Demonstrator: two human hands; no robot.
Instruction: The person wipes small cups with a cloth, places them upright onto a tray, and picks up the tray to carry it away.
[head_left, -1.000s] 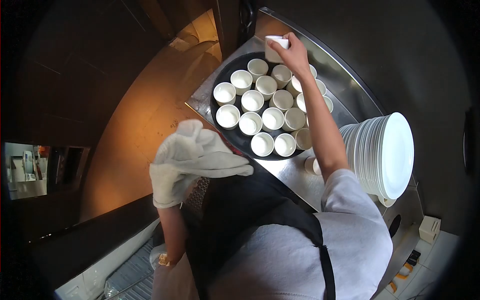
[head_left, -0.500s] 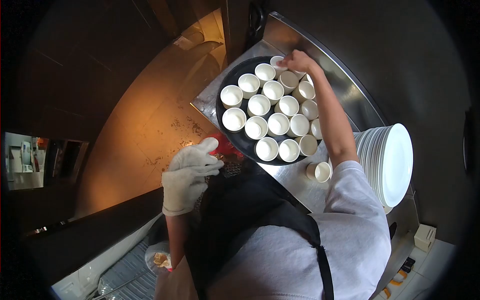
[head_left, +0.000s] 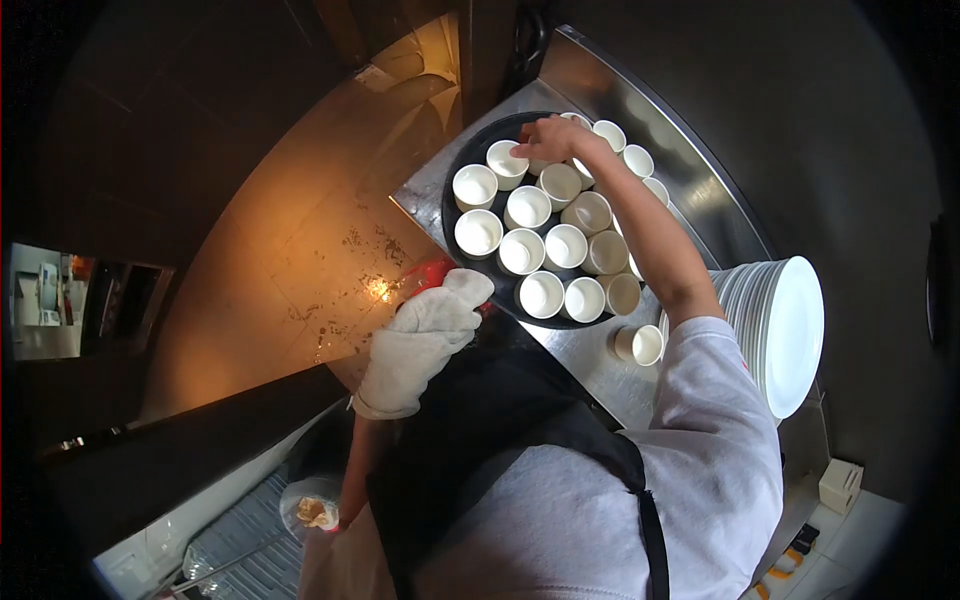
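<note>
My right hand is bare and reaches over the far side of a round black tray. Its fingers curl down over one white cup, which they mostly hide; the fingertips come against the rim of a neighbouring cup. Several more white cups stand upright on the tray, mouths up, and look empty. My left hand wears a white cloth glove and hangs beside the near left edge of the tray, in front of a red thing. How its fingers are bent does not show.
The tray rests on a steel counter with a raised back edge. One more cup stands off the tray. A tall stack of white plates is at the right. At lower left is a clear container with brown bits.
My right hand has moved left across the cups, uncovering cups along the tray's far right side. My gloved left hand has moved right and up, closer to the tray; its fingers now show less.
</note>
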